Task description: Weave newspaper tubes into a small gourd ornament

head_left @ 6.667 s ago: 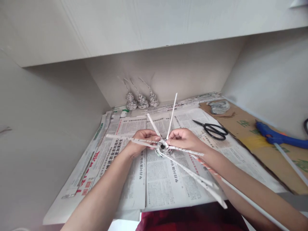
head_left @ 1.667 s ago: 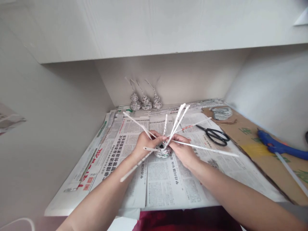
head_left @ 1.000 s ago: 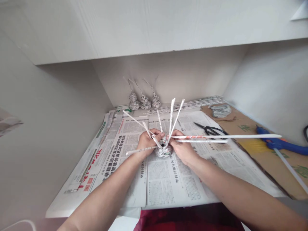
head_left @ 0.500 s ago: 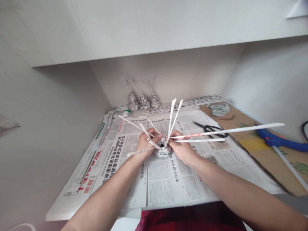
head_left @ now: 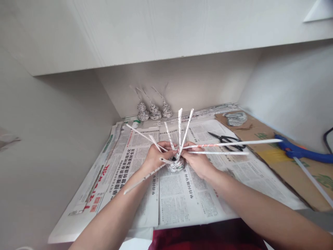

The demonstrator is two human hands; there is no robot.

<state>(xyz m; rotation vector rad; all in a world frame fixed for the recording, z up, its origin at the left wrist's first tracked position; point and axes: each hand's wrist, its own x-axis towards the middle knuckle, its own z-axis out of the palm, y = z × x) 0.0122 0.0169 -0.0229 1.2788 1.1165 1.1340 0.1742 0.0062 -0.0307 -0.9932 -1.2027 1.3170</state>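
Note:
Between my hands, low over the newspaper, is a small round woven piece (head_left: pixel 176 167) of rolled newspaper, with a dark hole in its top. Several paper tubes (head_left: pixel 180 128) fan out from it upward and to both sides. My left hand (head_left: pixel 158 155) grips its left side, thumb near the hole, fingers curled behind. On the right, my right hand (head_left: pixel 196 160) pinches the base of a long white tube with an orange patch (head_left: pixel 234 143), where it meets the weave. My fingertips hide part of the far rim.
Newspaper sheets (head_left: pixel 179 208) cover the table. At the back stand three gourd-shaped woven pieces (head_left: pixel 155 113), beside a bundle of paper tubes (head_left: pixel 197 115). Black scissors (head_left: pixel 226 140) lie to the right, near cardboard (head_left: pixel 270 173) and a blue glue gun (head_left: pixel 304 149). A white cabinet panel (head_left: pixel 166 31) overhangs.
The tubes have shifted around the piece: the upright ones lean further left, and the lower left one now points down over my left wrist. Both hands stay at the weave.

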